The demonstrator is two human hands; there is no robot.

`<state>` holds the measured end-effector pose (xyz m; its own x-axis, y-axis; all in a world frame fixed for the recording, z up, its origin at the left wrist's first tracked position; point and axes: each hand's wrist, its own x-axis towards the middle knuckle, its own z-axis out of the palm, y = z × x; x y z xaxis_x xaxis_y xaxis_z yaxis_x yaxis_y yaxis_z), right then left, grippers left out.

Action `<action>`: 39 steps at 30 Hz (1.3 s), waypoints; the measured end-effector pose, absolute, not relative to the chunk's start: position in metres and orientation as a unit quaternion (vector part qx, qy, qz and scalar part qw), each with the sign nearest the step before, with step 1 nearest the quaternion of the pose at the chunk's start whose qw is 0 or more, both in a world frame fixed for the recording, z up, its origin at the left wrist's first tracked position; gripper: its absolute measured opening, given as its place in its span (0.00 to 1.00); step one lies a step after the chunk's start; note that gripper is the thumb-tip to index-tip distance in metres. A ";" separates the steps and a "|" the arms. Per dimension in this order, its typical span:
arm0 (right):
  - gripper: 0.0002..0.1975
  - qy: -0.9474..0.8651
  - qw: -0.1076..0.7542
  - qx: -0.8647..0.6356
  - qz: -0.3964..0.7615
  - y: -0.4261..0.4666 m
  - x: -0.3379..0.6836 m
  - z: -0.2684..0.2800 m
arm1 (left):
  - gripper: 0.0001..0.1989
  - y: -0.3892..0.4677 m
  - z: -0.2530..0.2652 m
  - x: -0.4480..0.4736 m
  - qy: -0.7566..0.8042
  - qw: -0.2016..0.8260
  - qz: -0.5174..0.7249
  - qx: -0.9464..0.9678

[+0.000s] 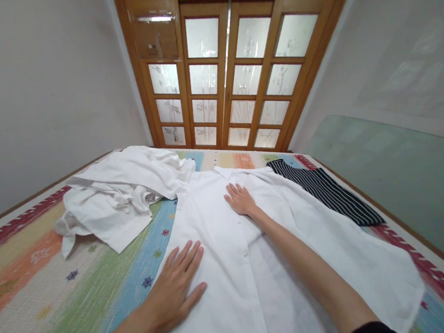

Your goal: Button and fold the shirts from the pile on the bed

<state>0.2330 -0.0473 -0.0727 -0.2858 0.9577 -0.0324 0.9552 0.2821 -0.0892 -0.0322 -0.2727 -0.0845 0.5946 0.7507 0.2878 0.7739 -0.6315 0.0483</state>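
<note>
A white button-up shirt lies spread out, front side up, with its collar at the far end and its button line running toward me. My left hand rests flat on the shirt's left edge, fingers extended and slightly apart. Farther up, my right hand lies flat on the chest just below the collar, its fingers spread. Neither hand grips the cloth. The shirt's right sleeve side fans out under and beyond my right forearm.
A crumpled heap of white clothing touches the shirt's far left. Folded black striped cloth lies at the far right. Beneath is a colourful striped mat. Walls flank both sides, and a wooden glass-paned door stands beyond.
</note>
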 end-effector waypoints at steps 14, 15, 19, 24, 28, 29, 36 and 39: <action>0.29 -0.821 0.036 -0.568 0.057 -0.062 0.237 -0.062 | 0.22 -0.233 -0.076 -0.012 -0.433 0.026 -0.188 -0.881; 0.28 -0.825 0.036 -0.561 0.063 -0.064 0.241 -0.061 | 0.22 -0.231 -0.077 -0.012 -0.427 0.020 -0.189 -0.884; 0.26 -0.807 0.066 -0.586 0.036 -0.069 0.272 -0.048 | 0.23 -0.229 -0.078 -0.012 -0.429 -0.007 -0.194 -0.882; 0.22 -0.705 0.108 -0.699 -0.045 -0.068 0.345 -0.014 | 0.21 -0.221 -0.062 -0.006 -0.436 -0.035 -0.206 -0.875; 0.24 -0.601 0.042 -0.797 -0.027 -0.072 0.410 0.004 | 0.17 -0.205 -0.047 0.002 -0.450 -0.040 -0.183 -0.873; 0.24 -0.598 0.009 -0.802 0.001 -0.075 0.423 0.006 | 0.15 -0.200 -0.046 0.004 -0.452 -0.038 -0.177 -0.873; 0.09 -0.636 -0.019 -0.743 0.209 -0.103 0.454 0.027 | 0.11 -0.165 -0.039 0.025 -0.419 -0.069 -0.211 -0.881; 0.08 -0.693 0.113 -0.673 0.233 -0.117 0.435 0.034 | 0.10 -0.151 -0.031 0.046 -0.394 -0.116 -0.248 -0.877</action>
<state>0.4353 -0.1166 0.0341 -0.0699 0.9851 -0.1573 0.8800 -0.0134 -0.4749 0.0459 -0.1508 -0.0314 0.5655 0.7497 0.3439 0.6343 -0.6618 0.3997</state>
